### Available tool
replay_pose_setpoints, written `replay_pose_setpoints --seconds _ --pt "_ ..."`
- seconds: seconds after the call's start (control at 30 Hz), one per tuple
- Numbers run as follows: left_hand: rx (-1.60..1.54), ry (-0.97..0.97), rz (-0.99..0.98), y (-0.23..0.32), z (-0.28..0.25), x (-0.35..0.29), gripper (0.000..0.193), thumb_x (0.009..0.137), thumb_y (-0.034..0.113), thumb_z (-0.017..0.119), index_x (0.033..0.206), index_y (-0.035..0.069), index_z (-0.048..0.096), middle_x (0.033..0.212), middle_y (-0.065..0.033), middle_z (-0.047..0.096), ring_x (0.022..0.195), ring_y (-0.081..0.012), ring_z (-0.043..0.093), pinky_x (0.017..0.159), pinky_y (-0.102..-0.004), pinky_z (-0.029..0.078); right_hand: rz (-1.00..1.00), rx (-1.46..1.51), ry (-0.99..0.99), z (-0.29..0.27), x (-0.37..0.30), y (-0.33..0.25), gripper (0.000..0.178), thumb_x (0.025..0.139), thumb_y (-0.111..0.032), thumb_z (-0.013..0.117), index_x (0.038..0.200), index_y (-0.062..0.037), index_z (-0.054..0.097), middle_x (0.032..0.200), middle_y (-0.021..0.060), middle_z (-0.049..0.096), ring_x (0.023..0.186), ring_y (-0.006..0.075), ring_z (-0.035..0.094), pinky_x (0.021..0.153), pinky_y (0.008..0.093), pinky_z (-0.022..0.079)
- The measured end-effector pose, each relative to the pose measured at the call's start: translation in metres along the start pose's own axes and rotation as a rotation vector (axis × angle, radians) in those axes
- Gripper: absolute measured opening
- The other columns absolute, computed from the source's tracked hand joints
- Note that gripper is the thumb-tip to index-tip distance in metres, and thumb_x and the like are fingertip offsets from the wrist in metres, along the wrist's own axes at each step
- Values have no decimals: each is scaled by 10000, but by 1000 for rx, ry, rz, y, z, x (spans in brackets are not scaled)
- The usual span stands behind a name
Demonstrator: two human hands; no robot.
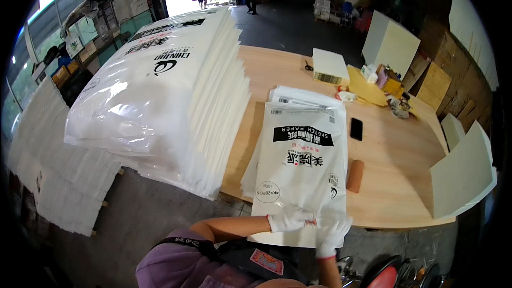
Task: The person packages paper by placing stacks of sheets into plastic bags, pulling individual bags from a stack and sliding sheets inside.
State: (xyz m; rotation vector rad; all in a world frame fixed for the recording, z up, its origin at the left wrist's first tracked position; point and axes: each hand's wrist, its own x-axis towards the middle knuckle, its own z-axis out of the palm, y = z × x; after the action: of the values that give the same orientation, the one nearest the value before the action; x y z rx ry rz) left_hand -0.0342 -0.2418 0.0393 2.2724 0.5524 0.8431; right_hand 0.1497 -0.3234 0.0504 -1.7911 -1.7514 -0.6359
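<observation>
A clear plastic bag with black print [293, 181] lies on top of a stack of similar bags at the table's near edge. Cream paper [280, 239] sticks out below it, toward my body. My left hand [290, 219], in a white glove, reaches across the bag's near end. Close beside it, at the near right corner, is my right hand [332, 234], also gloved and smeared by motion. The fingers of both hands blend into the white bag and paper, so their grip is unclear. A brown block-shaped object [355, 176] lies right of the bag.
A tall pile of filled plastic bags [144, 90] rises at left. On the wooden table [394, 181] lie a black phone [356, 129], scissors [309, 65] and a white paper stack [330, 64]. White boards [463, 173] stand at right. Two people are far back.
</observation>
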Motion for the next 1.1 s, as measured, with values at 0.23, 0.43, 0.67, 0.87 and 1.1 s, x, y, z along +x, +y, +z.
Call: replay_pose_setpoints --seconds 0.23,0.43,0.67,0.87,1.1 --pt "600 -12 -177 -36 -48 -93 395 792 271 655 1171 201 567 1145 -56 554 1088 -282 542 789 -466 492 345 113 -681 25 -7 59 669 810 -126 599 1438 -158 370 929 162 681 763 351 675 641 466 540" --pt "701 108 -343 -57 -108 -109 227 846 240 600 1072 230 595 967 -55 565 834 -243 641 609 -385 531 186 -22 -776 26 -51 45 475 841 -177 564 1301 -69 515 806 134 662 654 290 660 538 430 505" --pt "526 -27 -334 4 -96 -206 320 800 219 642 1119 233 613 948 -61 599 774 -271 658 599 -383 550 -59 168 -649 -60 -115 12 258 807 -190 578 1037 -83 622 700 114 623 597 288 636 518 416 493" --pt "523 38 -312 3 -112 -135 484 755 167 640 1229 221 560 1002 -80 611 824 -290 656 633 -398 539 86 268 -406 -25 -53 36 142 803 -192 573 892 -110 648 679 120 633 579 265 648 505 401 502" --pt "119 184 -398 -30 -89 -251 434 862 285 622 1249 122 515 1163 -38 587 971 -197 621 807 -370 513 162 267 -652 -53 -98 37 325 826 -176 569 1135 -109 645 593 118 619 553 303 640 535 434 503"
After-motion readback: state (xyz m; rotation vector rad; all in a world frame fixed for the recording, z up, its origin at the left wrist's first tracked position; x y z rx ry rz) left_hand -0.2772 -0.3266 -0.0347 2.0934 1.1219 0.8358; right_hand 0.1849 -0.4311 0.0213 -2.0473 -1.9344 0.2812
